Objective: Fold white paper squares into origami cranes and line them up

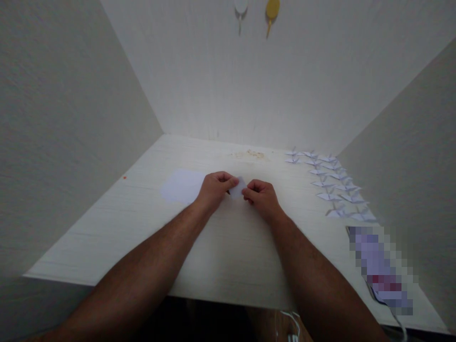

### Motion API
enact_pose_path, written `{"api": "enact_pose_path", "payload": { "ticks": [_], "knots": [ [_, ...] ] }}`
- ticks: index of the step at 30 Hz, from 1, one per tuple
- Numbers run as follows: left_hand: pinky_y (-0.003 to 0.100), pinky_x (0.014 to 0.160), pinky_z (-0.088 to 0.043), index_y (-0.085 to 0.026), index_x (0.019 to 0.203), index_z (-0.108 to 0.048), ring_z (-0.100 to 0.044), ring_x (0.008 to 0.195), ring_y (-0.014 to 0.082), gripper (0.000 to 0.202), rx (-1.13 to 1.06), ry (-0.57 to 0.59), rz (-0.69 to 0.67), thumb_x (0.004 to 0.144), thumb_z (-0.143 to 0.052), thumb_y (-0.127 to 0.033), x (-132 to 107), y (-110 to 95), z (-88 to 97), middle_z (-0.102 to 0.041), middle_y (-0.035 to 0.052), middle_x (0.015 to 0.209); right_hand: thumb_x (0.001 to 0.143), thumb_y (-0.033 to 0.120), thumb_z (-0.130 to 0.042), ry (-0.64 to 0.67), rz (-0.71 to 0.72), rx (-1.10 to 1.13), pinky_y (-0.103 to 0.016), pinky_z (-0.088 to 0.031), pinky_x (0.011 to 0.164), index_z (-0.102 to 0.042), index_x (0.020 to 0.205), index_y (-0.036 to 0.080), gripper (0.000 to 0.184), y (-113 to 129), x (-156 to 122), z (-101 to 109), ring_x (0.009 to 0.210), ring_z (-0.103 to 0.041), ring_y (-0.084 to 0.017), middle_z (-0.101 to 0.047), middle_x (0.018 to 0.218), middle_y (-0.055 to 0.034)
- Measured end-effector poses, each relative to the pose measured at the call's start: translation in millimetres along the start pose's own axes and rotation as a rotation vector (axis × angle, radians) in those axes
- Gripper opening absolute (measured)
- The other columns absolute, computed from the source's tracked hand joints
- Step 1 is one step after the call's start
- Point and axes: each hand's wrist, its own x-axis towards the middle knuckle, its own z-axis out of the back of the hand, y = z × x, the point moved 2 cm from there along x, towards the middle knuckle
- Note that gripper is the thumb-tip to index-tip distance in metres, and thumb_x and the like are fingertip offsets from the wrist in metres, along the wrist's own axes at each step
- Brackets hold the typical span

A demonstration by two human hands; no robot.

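Note:
Between my two hands, above the middle of the table, is a small folded piece of white paper [238, 189]. My left hand [216, 186] pinches its left side, thumb on top. On the opposite side, my right hand [261, 194] grips the paper's right edge between thumb and fingers. Flat white paper sheets [180, 185] lie on the table just left of my left hand, partly covered by it. Toward the back right, several folded white paper cranes [324, 183] stand in rows.
The pale table [228, 256] is boxed in by walls on three sides. A pixelated, phone-like device [379, 266] with a cable [399, 323] lies at the right front. A small orange speck [124, 177] marks the left edge. Two hooks [272, 9] hang on the back wall.

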Motion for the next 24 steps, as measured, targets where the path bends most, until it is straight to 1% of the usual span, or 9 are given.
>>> {"api": "enact_pose_path", "payload": {
  "ticks": [5, 9, 11, 13, 15, 19, 24],
  "knots": [
    [0.026, 0.054, -0.046, -0.014, 0.070, -0.070, -0.058, 0.053, 0.0122, 0.026, -0.004, 0.089, 0.003, 0.058, -0.083, -0.033, 1.1, -0.6, 0.6, -0.067, 0.0031, 0.063, 0.064, 0.030, -0.068, -0.067, -0.015, 0.107, -0.024, -0.032, 0.045, -0.055, 0.058, 0.019, 0.018, -1.5, 2.1, 1.8, 0.044, -0.042, -0.009, -0.057, 0.051, 0.0039],
    [0.025, 0.052, -0.045, -0.014, 0.076, -0.069, -0.057, 0.051, 0.0116, 0.027, 0.091, 0.185, 0.031, 0.057, -0.083, -0.028, -4.5, -5.8, -2.2, -0.068, 0.0025, 0.063, 0.063, 0.028, -0.067, -0.184, -0.017, 0.183, -0.024, -0.030, 0.045, -0.055, 0.055, 0.019, 0.017, -2.0, 3.1, 3.9, 0.044, -0.040, -0.008, -0.051, 0.047, 0.0057],
    [0.024, 0.053, -0.044, -0.015, 0.075, -0.068, -0.057, 0.051, 0.0111, 0.023, 0.160, 0.254, 0.069, 0.059, -0.081, -0.025, -8.4, -8.3, -5.1, -0.066, 0.0013, 0.059, 0.062, 0.028, -0.066, -0.241, -0.010, 0.186, -0.024, -0.030, 0.045, -0.055, 0.054, 0.019, 0.016, -1.6, 2.8, 4.6, 0.044, -0.039, -0.008, -0.047, 0.046, 0.0066],
    [0.023, 0.054, -0.043, -0.016, 0.072, -0.067, -0.058, 0.052, 0.0108, 0.018, 0.221, 0.309, 0.099, 0.060, -0.079, -0.022, -11.4, -10.0, -7.3, -0.066, 0.0013, 0.059, 0.062, 0.028, -0.066, -0.270, -0.005, 0.183, -0.024, -0.030, 0.045, -0.055, 0.054, 0.019, 0.016, -1.3, 2.3, 4.8, 0.044, -0.038, -0.008, -0.045, 0.046, 0.0070],
    [0.023, 0.053, -0.042, -0.016, 0.068, -0.065, -0.058, 0.053, 0.0105, 0.016, 0.272, 0.338, 0.114, 0.061, -0.078, -0.023, -12.8, -10.5, -7.9, -0.068, 0.0023, 0.061, 0.063, 0.028, -0.065, -0.273, 0.003, 0.162, -0.024, -0.030, 0.046, -0.054, 0.054, 0.019, 0.017, -1.2, 1.9, 4.9, 0.045, -0.038, -0.008, -0.045, 0.047, 0.0069],
    [0.022, 0.051, -0.039, -0.015, 0.061, -0.062, -0.055, 0.051, 0.0099, 0.022, 0.332, 0.382, 0.117, 0.065, -0.077, -0.031, -12.8, -7.7, -6.9, -0.067, 0.0035, 0.061, 0.065, 0.031, -0.065, -0.238, 0.029, 0.118, -0.025, -0.031, 0.047, -0.053, 0.056, 0.019, 0.019, -1.5, 1.7, 4.9, 0.048, -0.039, -0.009, -0.046, 0.050, 0.0064],
    [0.024, 0.054, -0.042, -0.016, 0.062, -0.066, -0.054, 0.052, 0.0104, 0.019, 0.274, 0.446, 0.023, 0.066, -0.076, -0.031, -13.6, -10.0, -7.4, -0.066, 0.0025, 0.059, 0.065, 0.034, -0.067, -0.188, 0.012, 0.182, -0.024, -0.031, 0.047, -0.053, 0.058, 0.019, 0.022, -1.8, 1.0, 3.0, 0.049, -0.039, -0.008, -0.048, 0.053, 0.0053]
  ]
}}
